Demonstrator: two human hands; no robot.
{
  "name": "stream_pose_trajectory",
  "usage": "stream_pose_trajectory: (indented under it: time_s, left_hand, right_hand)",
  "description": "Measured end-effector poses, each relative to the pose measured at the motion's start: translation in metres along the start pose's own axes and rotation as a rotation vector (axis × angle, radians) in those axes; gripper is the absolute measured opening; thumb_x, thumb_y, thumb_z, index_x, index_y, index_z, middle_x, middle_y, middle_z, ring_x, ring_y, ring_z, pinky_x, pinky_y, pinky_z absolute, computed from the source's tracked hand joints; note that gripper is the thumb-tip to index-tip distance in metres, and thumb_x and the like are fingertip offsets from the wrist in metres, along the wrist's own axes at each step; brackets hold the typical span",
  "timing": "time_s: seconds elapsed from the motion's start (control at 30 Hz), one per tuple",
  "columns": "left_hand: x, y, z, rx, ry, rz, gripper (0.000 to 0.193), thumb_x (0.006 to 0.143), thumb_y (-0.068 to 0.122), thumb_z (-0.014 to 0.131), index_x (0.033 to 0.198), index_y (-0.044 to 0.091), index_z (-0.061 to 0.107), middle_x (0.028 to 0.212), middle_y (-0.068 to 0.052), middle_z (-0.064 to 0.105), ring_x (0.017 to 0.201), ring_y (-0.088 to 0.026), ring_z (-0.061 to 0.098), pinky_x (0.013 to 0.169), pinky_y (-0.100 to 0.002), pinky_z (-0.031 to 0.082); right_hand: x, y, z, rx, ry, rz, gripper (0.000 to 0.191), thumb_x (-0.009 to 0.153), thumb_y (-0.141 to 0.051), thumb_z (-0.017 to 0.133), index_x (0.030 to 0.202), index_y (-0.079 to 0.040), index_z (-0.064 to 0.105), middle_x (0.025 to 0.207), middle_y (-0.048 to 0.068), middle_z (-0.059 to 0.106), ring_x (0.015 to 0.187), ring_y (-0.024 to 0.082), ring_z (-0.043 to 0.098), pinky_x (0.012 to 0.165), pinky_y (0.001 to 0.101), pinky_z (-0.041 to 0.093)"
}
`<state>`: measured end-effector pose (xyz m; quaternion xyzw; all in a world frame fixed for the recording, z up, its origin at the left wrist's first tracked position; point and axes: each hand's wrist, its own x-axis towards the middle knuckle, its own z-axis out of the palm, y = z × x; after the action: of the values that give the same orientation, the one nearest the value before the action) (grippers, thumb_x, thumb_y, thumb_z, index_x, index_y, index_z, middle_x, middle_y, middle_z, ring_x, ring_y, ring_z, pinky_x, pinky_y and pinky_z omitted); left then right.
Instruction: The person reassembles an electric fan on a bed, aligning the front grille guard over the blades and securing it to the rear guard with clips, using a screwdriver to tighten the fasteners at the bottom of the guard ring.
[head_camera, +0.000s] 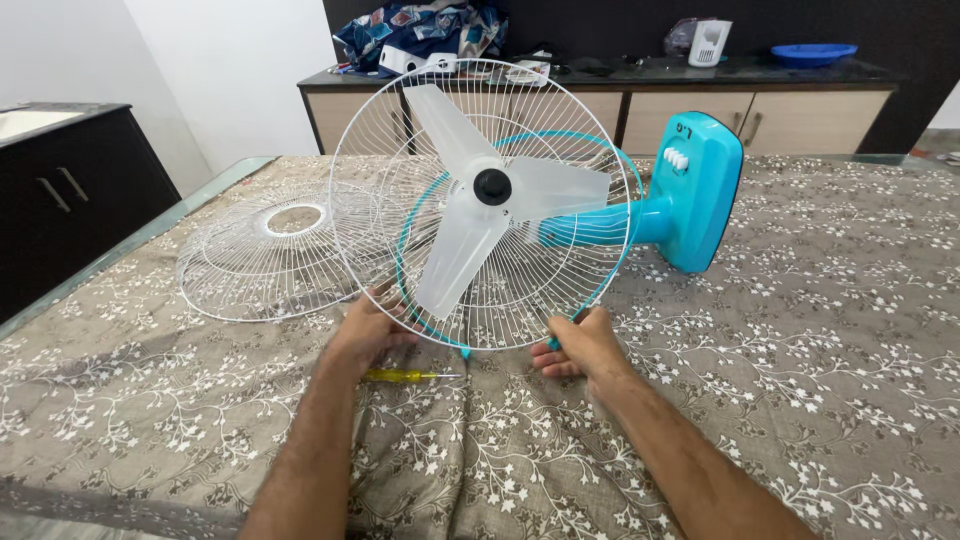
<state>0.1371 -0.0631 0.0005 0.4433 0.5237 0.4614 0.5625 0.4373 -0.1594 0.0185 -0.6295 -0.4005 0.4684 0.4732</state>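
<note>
Grey floral cloth (800, 330) covers the table, with a dark cabinet far left and a low counter along the far wall. On the cloth a turquoise fan (690, 200) lies on its side, its 3 translucent blades (480, 200) facing the near edge inside the rear wire guard (560, 110). A turquoise rim ring (415, 215) hangs loosely around that guard. The left hand (365, 335) is closed on the guard's lower left edge and ring; the right hand (585, 345) is closed on the lower right edge, apparently pinching the ring's end. The loose front guard (265, 250) lies flat to the left, and a yellow screwdriver (405, 376) lies just near the left hand. Handling this well likely calls for an even grip on both sides, keeping the ring seated evenly and fingers clear of the blades.
</note>
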Motion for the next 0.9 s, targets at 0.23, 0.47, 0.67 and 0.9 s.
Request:
stream_pose_trajectory:
  time_s: [0.23, 0.47, 0.67, 0.9]
  left_hand:
    - [0.015, -0.011, -0.017, -0.076, -0.136, -0.047, 0.061, 0.102, 0.004, 0.050, 0.158, 0.023, 0.035, 0.097, -0.015, 0.065, 0.065, -0.014, 0.059, 0.057, -0.026, 0.054]
    - [0.011, -0.001, -0.020, -0.331, 0.037, -0.130, 0.039, 0.109, 0.018, 0.036, 0.143, 0.009, 0.053, 0.088, -0.006, 0.066, 0.066, -0.010, 0.063, 0.055, -0.021, 0.056]
    - [0.022, 0.006, -0.039, -0.027, 0.158, -0.054, 0.041, 0.107, 0.045, 0.053, 0.109, 0.007, 0.069, 0.065, 0.003, 0.049, 0.046, -0.007, 0.033, 0.038, -0.025, 0.025]
    - [0.022, -0.001, -0.047, 0.247, 0.228, 0.117, 0.022, 0.100, 0.016, 0.052, 0.117, 0.007, 0.062, 0.066, -0.009, 0.063, 0.045, -0.017, 0.045, 0.038, -0.032, 0.031]
  right_hand:
    - [0.017, -0.001, -0.027, -0.152, -0.057, 0.086, 0.026, 0.096, -0.017, 0.044, 0.113, 0.002, 0.053, 0.080, 0.021, 0.075, 0.058, 0.023, 0.070, 0.047, 0.0330, 0.057]
    - [0.046, 0.012, -0.050, -0.256, 0.011, 0.076, 0.041, 0.101, -0.033, 0.051, 0.108, 0.005, 0.066, 0.083, 0.015, 0.074, 0.056, 0.018, 0.066, 0.044, 0.0280, 0.052]
    - [0.074, 0.016, -0.071, -0.192, 0.151, 0.027, 0.048, 0.102, -0.041, 0.060, 0.115, 0.005, 0.062, 0.086, 0.016, 0.076, 0.062, 0.021, 0.065, 0.043, 0.0313, 0.051]
    - [0.136, 0.003, -0.083, -0.502, 0.577, -0.602, 0.052, 0.091, -0.034, 0.079, 0.125, -0.002, 0.056, 0.101, 0.019, 0.071, 0.087, 0.037, 0.069, 0.075, 0.0489, 0.054]
